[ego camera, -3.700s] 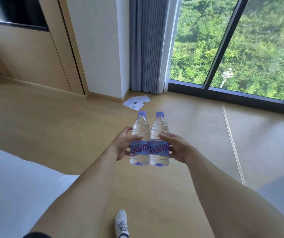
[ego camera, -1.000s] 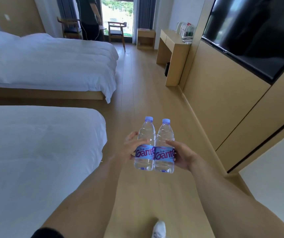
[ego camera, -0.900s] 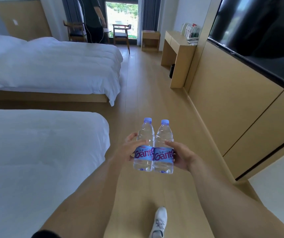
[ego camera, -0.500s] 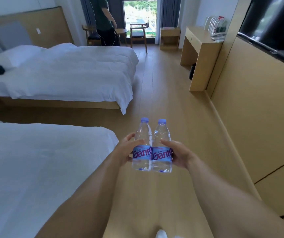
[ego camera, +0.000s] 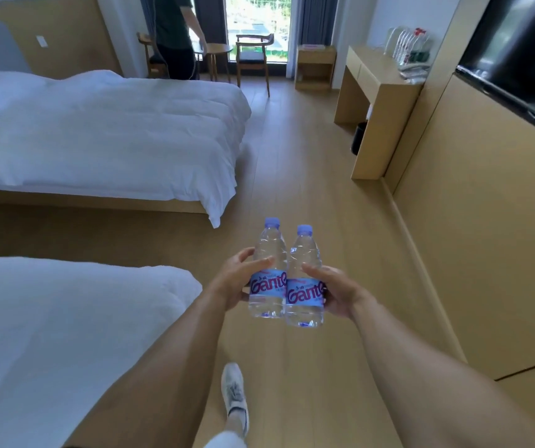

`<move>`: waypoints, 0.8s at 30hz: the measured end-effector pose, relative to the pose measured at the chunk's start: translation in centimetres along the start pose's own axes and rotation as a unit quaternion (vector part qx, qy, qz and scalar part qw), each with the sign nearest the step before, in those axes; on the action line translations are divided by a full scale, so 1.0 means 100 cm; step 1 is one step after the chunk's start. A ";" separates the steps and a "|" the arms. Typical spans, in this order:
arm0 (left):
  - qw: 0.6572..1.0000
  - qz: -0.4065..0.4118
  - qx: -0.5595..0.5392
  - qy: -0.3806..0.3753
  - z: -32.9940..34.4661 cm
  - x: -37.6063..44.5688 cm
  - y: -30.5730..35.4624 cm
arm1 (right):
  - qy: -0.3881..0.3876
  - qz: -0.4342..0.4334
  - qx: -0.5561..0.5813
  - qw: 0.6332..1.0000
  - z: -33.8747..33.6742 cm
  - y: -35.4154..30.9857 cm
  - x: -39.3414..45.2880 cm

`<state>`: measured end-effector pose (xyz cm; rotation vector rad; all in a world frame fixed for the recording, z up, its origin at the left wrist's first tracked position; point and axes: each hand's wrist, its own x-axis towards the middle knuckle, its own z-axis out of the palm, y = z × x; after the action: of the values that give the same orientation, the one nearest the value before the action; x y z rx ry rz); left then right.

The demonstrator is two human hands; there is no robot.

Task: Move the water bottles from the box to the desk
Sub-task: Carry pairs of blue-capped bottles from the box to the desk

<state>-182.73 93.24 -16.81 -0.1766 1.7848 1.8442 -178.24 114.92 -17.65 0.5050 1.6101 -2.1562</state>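
Note:
I carry two clear water bottles with light blue caps and blue labels, upright and pressed side by side in front of me. My left hand (ego camera: 235,282) grips the left bottle (ego camera: 267,273) around its label. My right hand (ego camera: 337,294) grips the right bottle (ego camera: 305,279) the same way. The wooden desk (ego camera: 379,82) stands against the right wall further down the room, with several bottles (ego camera: 410,50) standing on its far end. The box is out of view.
Two white beds, one near (ego camera: 65,334) and one further (ego camera: 104,130), fill the left side. A wooden floor aisle runs ahead between the beds and the right wall panel with a television (ego camera: 518,43). A person (ego camera: 175,30) stands by chairs (ego camera: 253,56) at the window. A small bin (ego camera: 358,137) sits under the desk.
I have turned from the window corner and walked down the aisle; the desk and far bed appear closer. Both hands keep the same hold on the bottles.

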 end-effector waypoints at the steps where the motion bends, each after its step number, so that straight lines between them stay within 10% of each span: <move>1: 1.000 -0.002 -0.001 -0.009 0.001 0.017 0.005 | 0.009 0.000 0.000 1.000 -0.005 -0.007 0.012; 24: 0.993 -0.016 0.040 -0.111 -0.053 0.378 0.210 | 0.109 -0.017 0.007 0.994 -0.041 -0.224 0.325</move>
<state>-225.72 100.38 -16.51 0.0305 1.6876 1.6950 -217.39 121.36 -16.98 0.7465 1.7277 -2.2023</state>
